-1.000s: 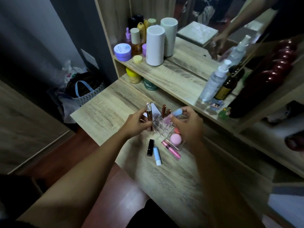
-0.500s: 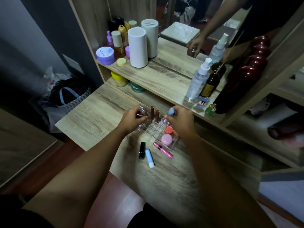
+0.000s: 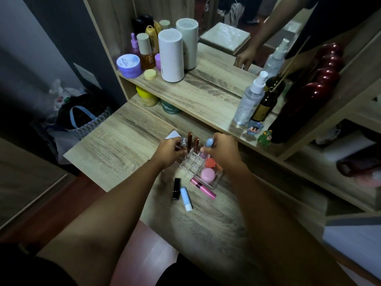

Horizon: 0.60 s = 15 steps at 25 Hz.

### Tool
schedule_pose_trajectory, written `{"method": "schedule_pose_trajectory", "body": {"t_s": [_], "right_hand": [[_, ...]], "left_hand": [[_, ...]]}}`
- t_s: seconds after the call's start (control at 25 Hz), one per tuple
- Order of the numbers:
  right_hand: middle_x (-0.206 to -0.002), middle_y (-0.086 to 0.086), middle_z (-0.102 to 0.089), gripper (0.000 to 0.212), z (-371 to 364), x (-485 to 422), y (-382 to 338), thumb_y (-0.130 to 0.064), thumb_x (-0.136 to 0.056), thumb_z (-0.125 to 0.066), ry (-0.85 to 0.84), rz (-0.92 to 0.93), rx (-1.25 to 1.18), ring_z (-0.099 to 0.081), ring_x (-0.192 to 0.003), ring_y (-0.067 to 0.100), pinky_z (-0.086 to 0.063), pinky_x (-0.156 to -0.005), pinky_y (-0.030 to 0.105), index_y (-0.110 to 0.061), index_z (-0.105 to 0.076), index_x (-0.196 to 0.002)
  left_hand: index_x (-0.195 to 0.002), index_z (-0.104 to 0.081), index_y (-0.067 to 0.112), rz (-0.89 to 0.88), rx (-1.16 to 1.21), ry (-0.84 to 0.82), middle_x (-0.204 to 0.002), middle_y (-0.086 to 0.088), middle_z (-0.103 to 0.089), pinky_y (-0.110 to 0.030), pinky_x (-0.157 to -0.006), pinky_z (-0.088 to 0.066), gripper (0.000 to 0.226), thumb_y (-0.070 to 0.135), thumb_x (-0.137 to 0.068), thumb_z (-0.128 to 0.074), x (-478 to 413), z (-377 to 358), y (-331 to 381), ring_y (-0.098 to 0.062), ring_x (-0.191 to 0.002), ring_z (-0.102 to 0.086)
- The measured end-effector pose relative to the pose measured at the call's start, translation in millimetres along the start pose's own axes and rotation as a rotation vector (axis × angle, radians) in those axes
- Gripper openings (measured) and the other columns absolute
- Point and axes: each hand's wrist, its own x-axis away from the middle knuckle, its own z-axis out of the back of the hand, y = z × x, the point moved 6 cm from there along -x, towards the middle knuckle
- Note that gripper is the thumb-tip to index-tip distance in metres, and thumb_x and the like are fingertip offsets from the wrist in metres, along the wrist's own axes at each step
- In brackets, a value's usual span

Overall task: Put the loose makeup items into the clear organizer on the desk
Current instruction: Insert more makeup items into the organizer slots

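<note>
The clear organizer stands on the desk with two brown tubes upright in its slots, plus an orange pot and a pink pot. My left hand grips a silver-capped tube at the organizer's left slots. A blue-capped tube is pinched in my right hand over the back right slots. Loose on the desk in front lie a black lipstick, a light blue stick and a pink tube against the organizer's front.
A raised shelf behind carries bottles, jars, a white cylinder and a spray bottle. Two small figurines sit at its right end. A mirror stands behind. A bag sits on the floor left of the desk.
Both hands have lowered their tubes toward the organizer slots. The camera view has shifted slightly; the loose items in front have not moved.
</note>
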Motion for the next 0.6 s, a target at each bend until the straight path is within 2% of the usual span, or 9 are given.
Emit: {"method": "schedule_pose_trajectory", "body": {"t_s": [0.16, 0.24, 0.36, 0.52, 0.6], "right_hand": [[-0.094, 0.012, -0.070, 0.027, 0.5, -2.2, -4.2, -0.020, -0.075, -0.078, -0.025, 0.043, 0.034, -0.064, -0.089, 0.023, -0.055, -0.080, 0.039, -0.004, -0.062, -0.090], [-0.095, 0.012, -0.069, 0.025, -0.5, -3.1, -4.9, -0.017, -0.076, -0.077, -0.045, 0.056, 0.045, -0.065, -0.090, 0.024, -0.055, -0.084, 0.040, -0.005, -0.063, -0.093], [-0.097, 0.013, -0.069, 0.022, -8.5, -2.5, -2.7, -0.016, -0.080, -0.072, -0.128, 0.059, 0.092, -0.066, -0.091, 0.025, -0.056, -0.086, 0.040, -0.004, -0.064, -0.097], [-0.095, 0.015, -0.072, 0.019, -12.3, -3.6, 0.0, -0.017, -0.083, -0.069, -0.140, 0.066, 0.145, -0.068, -0.088, 0.025, -0.057, -0.082, 0.036, -0.001, -0.068, -0.095], [-0.096, 0.015, -0.072, 0.020, -13.6, -4.3, -1.3, -0.016, -0.083, -0.069, -0.143, 0.078, 0.157, -0.067, -0.090, 0.026, -0.057, -0.083, 0.035, -0.002, -0.068, -0.097]], "left_hand": [[-0.094, -0.064, 0.008, -0.004, -0.010, 0.022, -0.091, -0.011, -0.071, -0.021, -0.070, -0.045, 0.018, 0.008, -0.078, -0.069, -1.8, 1.0, -0.6, -0.015, -0.076, -0.062], [-0.094, -0.063, 0.006, -0.020, -0.032, 0.043, -0.088, -0.011, -0.071, -0.012, -0.064, -0.039, 0.018, 0.007, -0.077, -0.069, -1.9, 3.0, -0.2, -0.014, -0.074, -0.060], [-0.094, -0.062, 0.008, -0.053, -0.073, 0.036, -0.087, -0.008, -0.070, -0.010, -0.053, -0.035, 0.017, 0.011, -0.079, -0.068, -1.6, 3.3, 1.0, -0.010, -0.072, -0.056], [-0.102, -0.064, 0.007, -0.064, -0.071, 0.008, -0.088, -0.005, -0.069, -0.013, -0.065, -0.040, 0.022, 0.017, -0.083, -0.065, -3.6, 2.9, 2.5, -0.009, -0.072, -0.057], [-0.102, -0.064, 0.006, -0.084, -0.095, -0.002, -0.083, -0.003, -0.067, -0.004, -0.057, -0.038, 0.022, 0.017, -0.082, -0.065, -4.0, 3.3, 4.3, -0.007, -0.068, -0.055]]}}
